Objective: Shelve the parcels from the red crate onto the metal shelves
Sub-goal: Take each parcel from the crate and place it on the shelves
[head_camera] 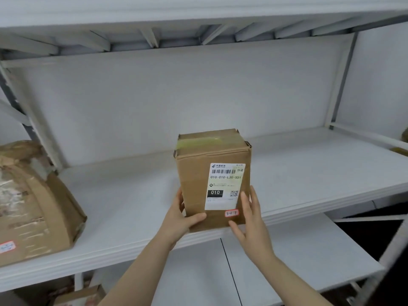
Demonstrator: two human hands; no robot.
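A brown cardboard parcel (198, 173) with a white shipping label and a small red-edged sticker stands upright at the front edge of the white metal shelf (123, 208). My left hand (180, 219) grips its lower left corner, thumb across the front face. My right hand (251, 215) lies against its lower right side with straight fingers, thumb under the front bottom edge. The red crate is out of view.
A large crumpled cardboard parcel (31, 202) fills the shelf's left end. Another shelf board (287, 250) runs below, with a box (81, 294) at the bottom left. Something brown shows on the neighbouring shelf at the far right (405, 138). An upper shelf (198, 9) hangs overhead.
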